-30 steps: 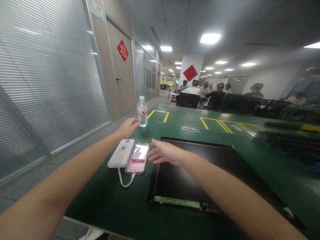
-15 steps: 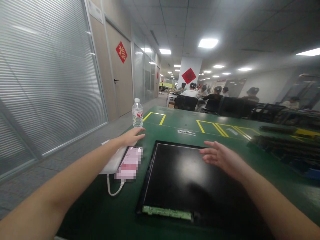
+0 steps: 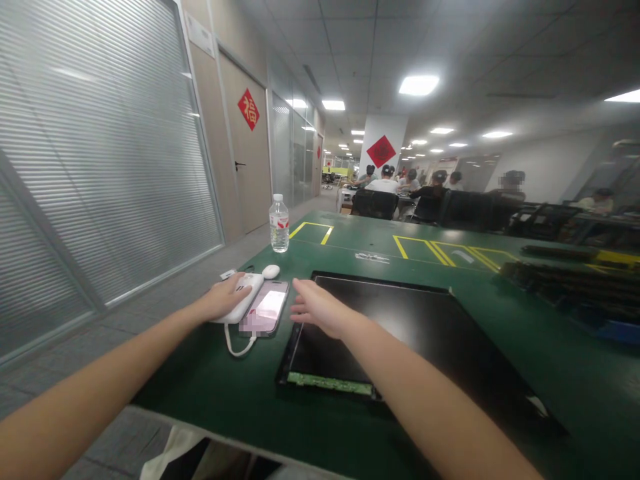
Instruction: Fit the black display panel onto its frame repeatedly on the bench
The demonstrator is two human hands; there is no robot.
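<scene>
My left hand [image 3: 223, 300] rests on the left side of a white power bank [image 3: 246, 301], thumb and fingers apart. A short white cable [image 3: 239, 352] runs from the power bank to a phone [image 3: 270, 308], which lies face up beside it with its screen lit. My right hand [image 3: 320, 310] is open and holds nothing; it hovers over the upper left edge of a black display panel [image 3: 420, 327], close to the phone. Along the panel's near edge shows a green circuit board [image 3: 330, 383]. My right forearm hides part of the panel.
A small white rounded case [image 3: 271, 272] lies behind the phone. Farther back, a water bottle [image 3: 279, 225] stands at the left edge of the green table [image 3: 345, 260]. Dark stacked parts [image 3: 565, 287] sit at the right. Several people are seated in the background.
My left hand has come down and back onto the power bank. My right hand has swung left across the panel towards the phone. The white case has come into view.
</scene>
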